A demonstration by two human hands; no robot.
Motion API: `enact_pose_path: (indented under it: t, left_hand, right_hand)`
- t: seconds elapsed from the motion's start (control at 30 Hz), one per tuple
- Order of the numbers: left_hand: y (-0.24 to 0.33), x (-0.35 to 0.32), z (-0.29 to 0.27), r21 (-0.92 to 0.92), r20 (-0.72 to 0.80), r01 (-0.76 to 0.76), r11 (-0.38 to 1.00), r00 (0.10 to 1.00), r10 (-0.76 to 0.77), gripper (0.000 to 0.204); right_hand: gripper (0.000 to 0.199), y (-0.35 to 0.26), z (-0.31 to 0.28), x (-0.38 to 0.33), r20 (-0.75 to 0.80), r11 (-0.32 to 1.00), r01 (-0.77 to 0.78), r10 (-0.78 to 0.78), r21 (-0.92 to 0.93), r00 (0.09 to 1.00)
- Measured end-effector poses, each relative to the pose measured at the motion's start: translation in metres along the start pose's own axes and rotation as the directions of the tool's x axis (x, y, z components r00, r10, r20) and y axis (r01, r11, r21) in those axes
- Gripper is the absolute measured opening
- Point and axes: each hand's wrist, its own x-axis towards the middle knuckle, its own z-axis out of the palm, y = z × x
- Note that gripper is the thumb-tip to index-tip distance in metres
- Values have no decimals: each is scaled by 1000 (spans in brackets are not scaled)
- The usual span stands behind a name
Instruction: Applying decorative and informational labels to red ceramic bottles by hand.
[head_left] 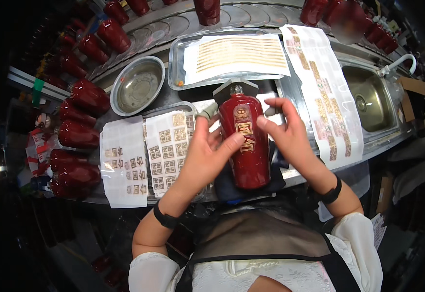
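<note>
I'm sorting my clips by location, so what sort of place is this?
Probably a bottle-decorating workshop: there's a gold-marked red bottle, sheets of what look like gold decals, and more red bottles along what looks like a conveyor.

Head-worn fisheye, close over bench [375,144], facing down-forward; edges too dark to judge.

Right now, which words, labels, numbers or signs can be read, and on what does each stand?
Wording is not copied here:
Red bottle: large gold characters; small round emblem above, unreadable.
Leftmost sheet: small characters.
Neighbouring sheet: small boxed characters.
Right sheet: gold pieces, too small to read.
Top sheet: gold strips, no readable text.
</note>
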Motion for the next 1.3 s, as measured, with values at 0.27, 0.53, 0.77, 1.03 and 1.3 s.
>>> enact_pose_path:
  t: [0.27, 0.53, 0.77, 1.03, 1.3]
  left_hand:
    - [-16, -8, 9, -85, 3, 8, 996, 1000, -8, 62]
    - [-23, -7, 8, -124, 9, -28, 992, 1000, 29, 65]
    - [-24, -8, 6, -205, 9, 1, 979, 1000, 1, 73]
    - [-25, -9, 7, -197, 5, -13, 980, 1000, 15, 72]
    - [-22, -9, 7, -193, 25, -8, 981, 1000, 14, 70]
  right_hand:
    - [46, 8, 10, 34, 45, 999, 38, -37, -26, 998]
    - [45, 11, 14, 34, 22, 999, 22, -21, -30, 1000]
    - [34, -3, 13, 30, 101, 971, -72, 50, 230, 994]
    - [37, 3, 13, 28, 102, 987, -23, 7, 158, 995]
    - [40, 9, 11, 30, 90, 995, -16, 7, 98, 996]
